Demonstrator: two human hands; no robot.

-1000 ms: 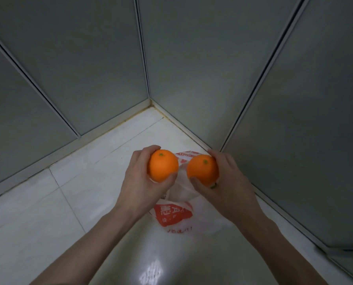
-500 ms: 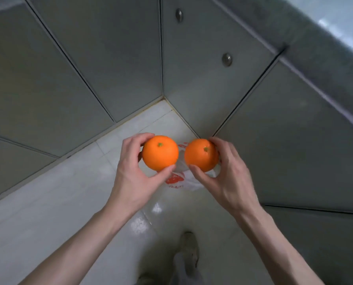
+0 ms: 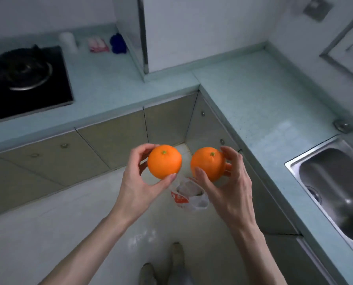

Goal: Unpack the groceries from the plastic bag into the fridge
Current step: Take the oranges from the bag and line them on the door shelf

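Note:
My left hand point(image 3: 137, 182) grips one orange point(image 3: 164, 161) between thumb and fingers, stem end up. A second orange point(image 3: 207, 163) sits in my right hand point(image 3: 229, 188), fingers curled round its far side. Both are held side by side at chest height, a small gap between them. Far below them, on the floor in the corner of the cabinets, lies the white plastic bag point(image 3: 189, 195) with red print, crumpled and open. No fridge is in view.
An L-shaped pale blue countertop point(image 3: 253, 95) runs round the corner, with a black gas hob point(image 3: 25, 81) at left and a steel sink point(image 3: 335, 182) at right. Small items stand at the back near a white column point(image 3: 192, 31). My feet point(image 3: 177, 254) show on the tiled floor.
I have stood up: the view rose from the floor corner to above the counter. Both hands lifted the oranges away from the bag, which stays on the floor.

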